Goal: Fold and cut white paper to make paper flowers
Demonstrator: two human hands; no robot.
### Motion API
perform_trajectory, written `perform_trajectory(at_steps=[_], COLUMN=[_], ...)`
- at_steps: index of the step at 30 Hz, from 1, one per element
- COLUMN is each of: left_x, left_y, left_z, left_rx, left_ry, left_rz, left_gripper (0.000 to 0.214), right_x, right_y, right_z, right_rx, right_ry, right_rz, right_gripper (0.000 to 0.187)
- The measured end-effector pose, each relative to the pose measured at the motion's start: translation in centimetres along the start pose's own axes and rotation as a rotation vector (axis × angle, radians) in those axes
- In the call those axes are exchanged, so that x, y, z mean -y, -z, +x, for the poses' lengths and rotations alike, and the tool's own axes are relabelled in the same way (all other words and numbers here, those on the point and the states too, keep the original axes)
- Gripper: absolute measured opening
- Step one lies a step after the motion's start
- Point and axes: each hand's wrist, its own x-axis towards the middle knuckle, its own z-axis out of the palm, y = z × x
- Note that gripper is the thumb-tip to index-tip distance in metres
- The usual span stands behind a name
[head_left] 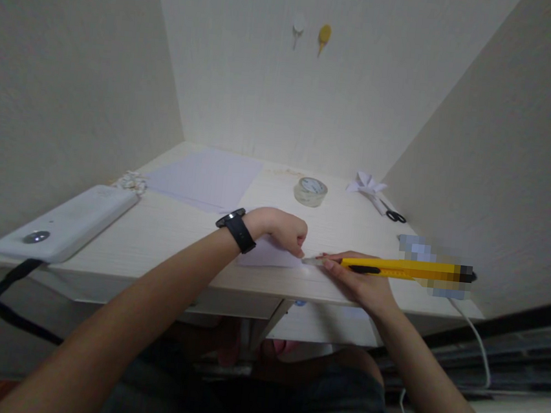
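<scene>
My left hand (285,230), with a black watch (238,227) on its wrist, has its fingers curled down at the right end of a small piece of white paper (267,255), pinning it to the desk. Part of the paper is hidden beneath that hand. In my right hand (360,285) is a yellow utility knife (396,269), its handle pointing right. The knife's blade is out, and its tip lies close to my left fingertips at the paper's right edge.
On the white desk (189,243) are larger paper sheets (205,177), a clear tape roll (310,192), a folded paper flower (366,183) and black-handled scissors (394,215). A white device (69,222) with a black strap sits at the left edge. A white cable (479,346) hangs at right.
</scene>
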Motion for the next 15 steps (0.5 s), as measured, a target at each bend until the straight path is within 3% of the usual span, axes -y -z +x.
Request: perform_trajectory(at_steps=[15], left_x=[1.7], left_y=[-0.7], left_z=[0.8], left_rx=[-0.043], left_ry=[-0.114], left_rz=[-0.206], left_gripper=[0.023], right_x=[0.0], right_y=[0.2], right_z=[-0.1], right_rx=[0.009], right_ry=[0.018], right_rz=[-0.007], right_gripper=[0.03])
